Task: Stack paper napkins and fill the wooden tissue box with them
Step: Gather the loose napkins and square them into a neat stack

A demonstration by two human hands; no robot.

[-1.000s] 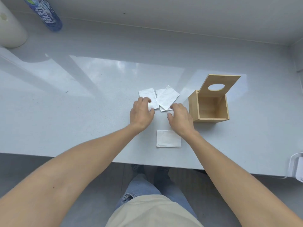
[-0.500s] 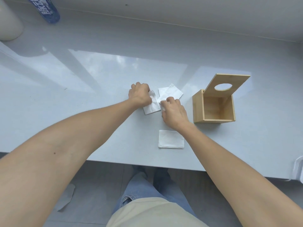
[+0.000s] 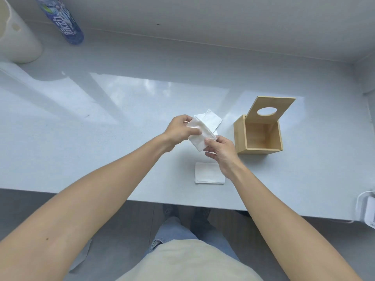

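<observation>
While both hands grip it, the napkin (image 3: 199, 136) spans between them.

Glossy white counter (image 3: 101, 128) w/ window glare, grey floor (image 3: 125, 230), white wall (image 3: 223, 17)

A single head-worn wide-angle camera looks forward and steeply down from above the person's chest. The white counter (image 3: 101, 138) fills the middle of the frame, its near edge crossing below centre, with the floor and the person's legs beneath. Both forearms reach in from the bottom corners. The lens bends straight lines near the edges, so the bottle (image 3: 63, 19) at top left probably only seems to lean. No second view exists to overlap.
</observation>
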